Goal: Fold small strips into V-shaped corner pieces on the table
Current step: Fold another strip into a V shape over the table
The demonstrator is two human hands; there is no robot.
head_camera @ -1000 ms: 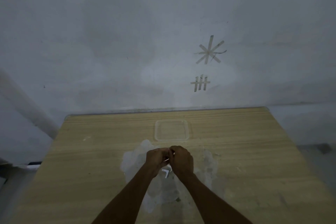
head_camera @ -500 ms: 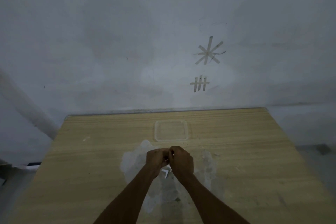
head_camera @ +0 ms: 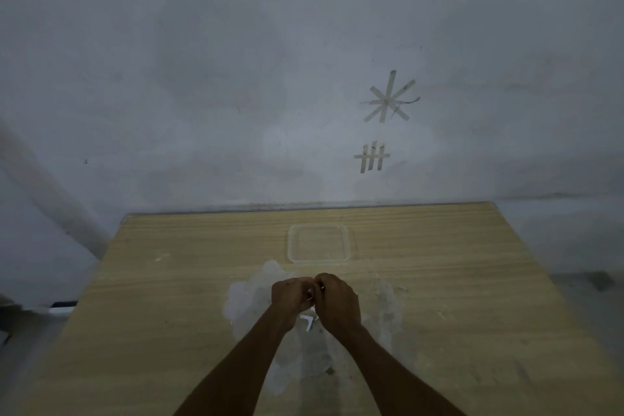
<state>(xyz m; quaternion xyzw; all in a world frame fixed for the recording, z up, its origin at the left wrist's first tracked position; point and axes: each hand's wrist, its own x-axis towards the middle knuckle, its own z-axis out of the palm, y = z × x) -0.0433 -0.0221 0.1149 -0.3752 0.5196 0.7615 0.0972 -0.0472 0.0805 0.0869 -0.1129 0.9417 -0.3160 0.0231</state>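
The left hand curls its fingers around one end of a thin pale strip, and the right hand pinches the other end, over the wooden table. Just below them, a white V-shaped piece lies on crumpled clear plastic.

I see a pale tan table with straight grain, a clear colourless container, a cloudy white sheet, a white folded piece and a white strip. The wall is blotchy grey; beige tape forms a star and a 3-bar hatch.
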